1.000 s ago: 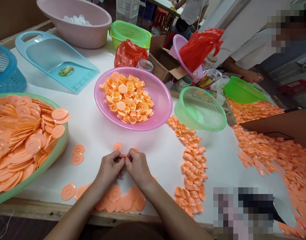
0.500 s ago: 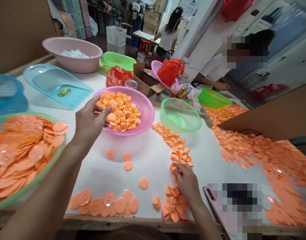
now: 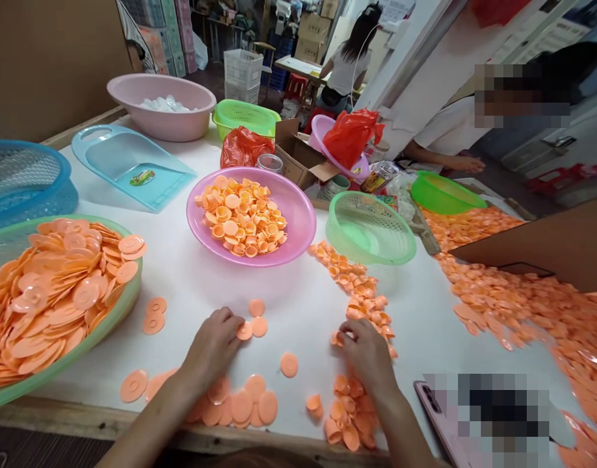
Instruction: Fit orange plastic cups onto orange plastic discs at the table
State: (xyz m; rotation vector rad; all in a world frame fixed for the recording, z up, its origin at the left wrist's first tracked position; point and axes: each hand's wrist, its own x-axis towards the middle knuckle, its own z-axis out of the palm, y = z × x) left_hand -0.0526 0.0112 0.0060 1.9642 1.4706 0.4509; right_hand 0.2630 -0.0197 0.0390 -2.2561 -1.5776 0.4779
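Observation:
My left hand (image 3: 213,348) rests on the white table near its front edge, fingertips against a flat orange disc (image 3: 244,330). Just beyond lie two more loose discs, and a row of overlapping discs (image 3: 240,406) sits below the hand. My right hand (image 3: 369,351) hangs over a strip of orange suction cups (image 3: 359,302), its fingers among them. Below it is a small heap of cups (image 3: 350,413). A pink bowl (image 3: 305,221) holds many cups, and a wide green tray (image 3: 110,331) at the left holds stacked discs.
A blue basket, pale blue scoop, pink basin and green baskets stand along the table. A large orange spread and cardboard sheet (image 3: 537,250) lie at the right. A phone (image 3: 435,416) lies at the front. A co-worker's hand (image 3: 469,164) rests beyond.
My left hand has come down from the pink bowl's rim to the discs near the table's front. My right hand stays at the cup strip. The view has shifted slightly.

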